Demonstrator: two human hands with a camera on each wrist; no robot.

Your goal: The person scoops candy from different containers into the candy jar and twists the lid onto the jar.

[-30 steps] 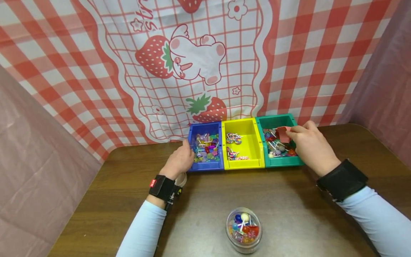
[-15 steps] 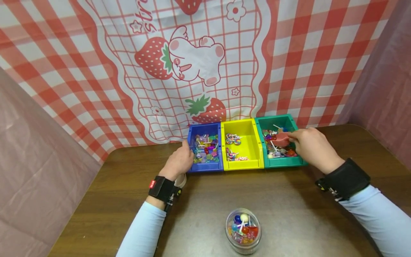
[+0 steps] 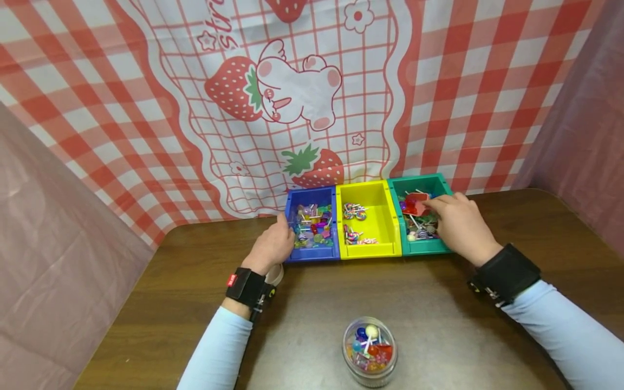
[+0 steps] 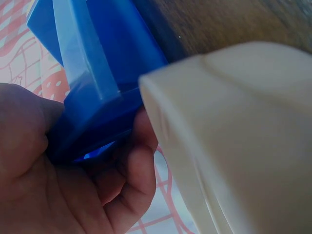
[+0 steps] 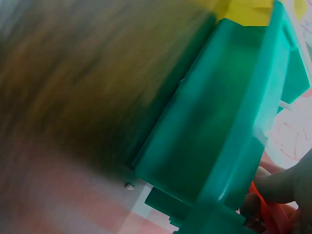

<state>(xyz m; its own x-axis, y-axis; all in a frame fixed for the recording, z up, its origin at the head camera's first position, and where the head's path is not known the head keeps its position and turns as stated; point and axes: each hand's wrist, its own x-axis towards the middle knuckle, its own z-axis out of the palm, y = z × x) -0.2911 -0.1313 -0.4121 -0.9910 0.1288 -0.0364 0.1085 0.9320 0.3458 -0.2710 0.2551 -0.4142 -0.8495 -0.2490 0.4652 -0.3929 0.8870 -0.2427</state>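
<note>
On the brown worktop (image 3: 439, 325), three bins stand in a row. My left hand (image 3: 273, 246) clasps the blue bin (image 3: 312, 225) at its left wall; my right hand (image 3: 458, 225) pinches a red candy piece (image 3: 414, 205) inside the green bin (image 3: 421, 214). A clear jar (image 3: 369, 349) sits nearer me.

Curtained tabletop booth (image 3: 439, 108) — (strawberry-cloth backdrop)

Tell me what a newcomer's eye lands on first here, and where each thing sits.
Three bright bins stand in a row at the table's far edge: a blue bin, a yellow bin and a green bin, each holding small candies. The left hand grips the blue bin's near left corner, while the right hand pinches a red scoop inside the green bin. A clear jar of lollipops stands nearest the camera.
</note>
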